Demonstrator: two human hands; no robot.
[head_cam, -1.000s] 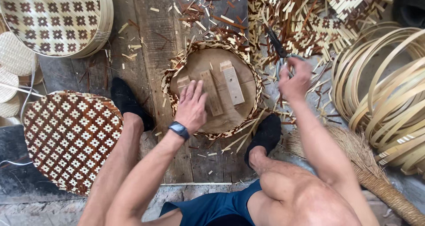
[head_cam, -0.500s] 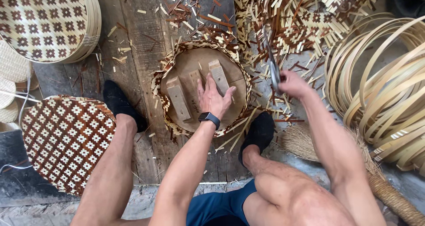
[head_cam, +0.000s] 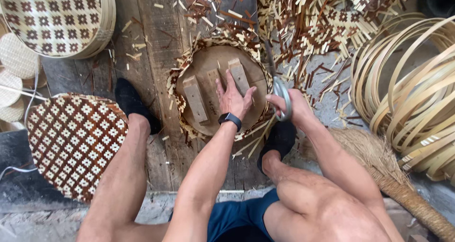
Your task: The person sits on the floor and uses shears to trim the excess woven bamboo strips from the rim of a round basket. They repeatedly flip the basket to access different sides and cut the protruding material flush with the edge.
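Note:
A round wooden disc [head_cam: 208, 64] with three wooden blocks on it lies on top of a brown-and-cream woven mat [head_cam: 180, 97] whose frayed edge sticks out all round it. My left hand [head_cam: 233, 97] presses flat on the disc, fingers spread over the blocks, a dark watch on the wrist. My right hand [head_cam: 291, 107] is at the disc's right edge, closed round the handles of metal shears [head_cam: 277, 83] whose blades point away along the mat's rim.
Woven checkered trays lie at the top left [head_cam: 57, 19] and at the left [head_cam: 71, 142]. Cut bamboo strips [head_cam: 322, 24] litter the boards beyond. Bamboo hoops [head_cam: 412, 90] pile at the right, a straw broom [head_cam: 393, 175] beside my right leg. My black-socked feet flank the disc.
My left hand slid right across the disc onto the blocks. My right hand came nearer with the shears, down to the mat's right edge. The view shifted.

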